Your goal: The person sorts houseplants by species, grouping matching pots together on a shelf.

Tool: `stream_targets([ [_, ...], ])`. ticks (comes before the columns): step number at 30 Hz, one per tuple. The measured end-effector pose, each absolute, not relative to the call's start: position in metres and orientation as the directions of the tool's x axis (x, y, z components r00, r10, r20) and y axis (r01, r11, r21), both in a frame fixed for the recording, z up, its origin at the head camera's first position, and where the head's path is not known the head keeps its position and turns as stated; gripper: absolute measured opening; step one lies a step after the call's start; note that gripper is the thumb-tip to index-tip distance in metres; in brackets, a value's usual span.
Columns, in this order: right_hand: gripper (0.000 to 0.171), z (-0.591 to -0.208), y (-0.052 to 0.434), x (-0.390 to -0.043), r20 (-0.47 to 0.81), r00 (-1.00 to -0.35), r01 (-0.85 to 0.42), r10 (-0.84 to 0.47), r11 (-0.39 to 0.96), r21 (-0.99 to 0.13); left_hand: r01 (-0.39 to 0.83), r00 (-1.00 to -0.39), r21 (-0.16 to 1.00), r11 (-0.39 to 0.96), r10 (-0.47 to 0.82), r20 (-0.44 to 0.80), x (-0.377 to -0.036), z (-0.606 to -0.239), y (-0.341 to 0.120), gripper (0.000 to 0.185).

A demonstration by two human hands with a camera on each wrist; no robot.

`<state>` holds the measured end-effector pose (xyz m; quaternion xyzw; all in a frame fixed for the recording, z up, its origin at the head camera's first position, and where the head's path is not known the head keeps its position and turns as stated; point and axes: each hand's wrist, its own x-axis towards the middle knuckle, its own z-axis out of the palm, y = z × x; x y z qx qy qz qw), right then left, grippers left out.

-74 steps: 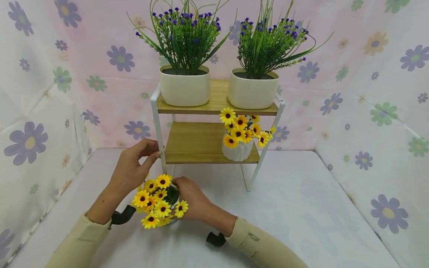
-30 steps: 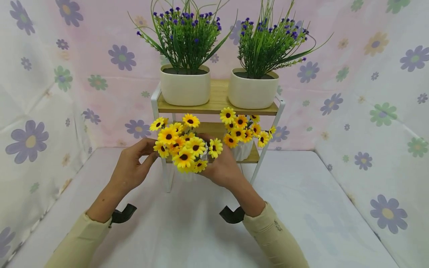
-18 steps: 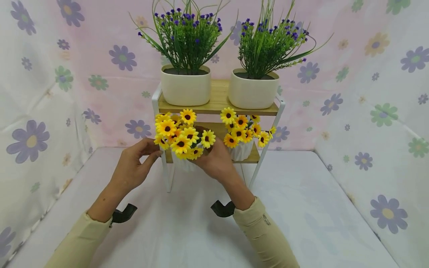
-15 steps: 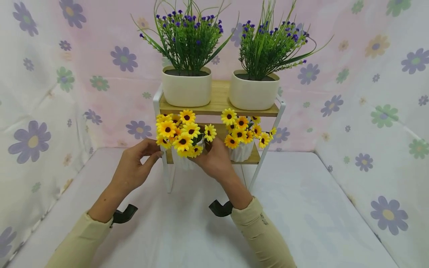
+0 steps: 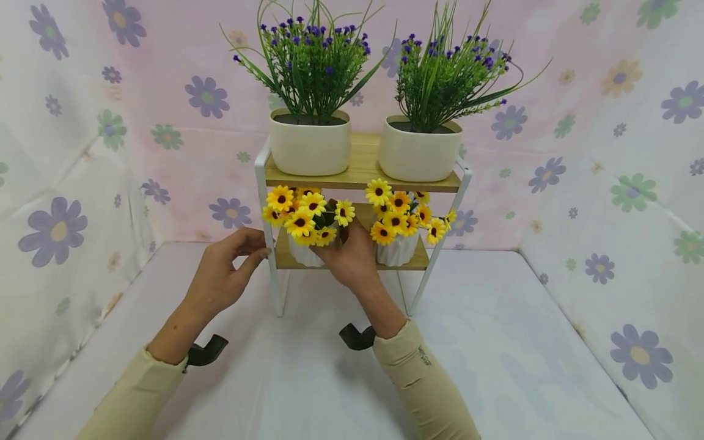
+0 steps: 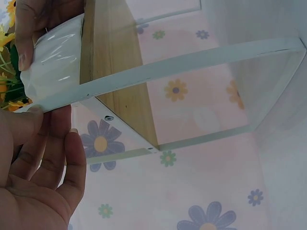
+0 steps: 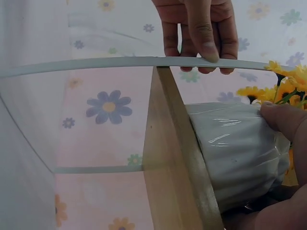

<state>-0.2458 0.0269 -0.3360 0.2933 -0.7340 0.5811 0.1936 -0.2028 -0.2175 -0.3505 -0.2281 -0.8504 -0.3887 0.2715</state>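
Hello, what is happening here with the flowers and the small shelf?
A person is handling a white pot of yellow flowers on the lower board of a small wooden shelf. The right hand grips the pot, which sits beside a second pot of yellow flowers. The left hand holds the shelf's white leg. Two pots of purple flowers stand on the top board.

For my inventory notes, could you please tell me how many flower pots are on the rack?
4: two cream pots on the top shelf; two white sunflower pots on the lower shelf, the left one held by the right hand, the other beside it.
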Motion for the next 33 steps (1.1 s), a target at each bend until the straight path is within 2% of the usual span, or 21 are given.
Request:
stream_targets([
  [17, 0.066, -0.338, 0.033, -0.236, 0.603, -0.762, -0.647, -0.235, 0.239, -0.724, 0.613, -0.735, 0.528, 0.588, 0.178, 0.655, -0.204, -0.350, -0.219, 0.021],
  [21, 0.069, -0.341, 0.040, -0.227, 0.578, -0.776, -0.631, -0.251, 0.307, -0.713, 0.611, -0.737, 0.534, 0.585, 0.174, 0.653, -0.203, -0.350, -0.218, 0.020],
  [28, 0.080, -0.351, 0.056, -0.210, 0.559, -0.771, -0.634, -0.305, 0.445, -0.632, 0.600, -0.746, 0.538, 0.592, 0.170, 0.644, -0.203, -0.351, -0.217, 0.020],
  [33, 0.074, -0.357, 0.073, -0.196, 0.574, -0.740, -0.668, -0.349, 0.478, -0.570, 0.600, -0.744, 0.533, 0.597, 0.170, 0.646, -0.203, -0.352, -0.217, 0.020],
])
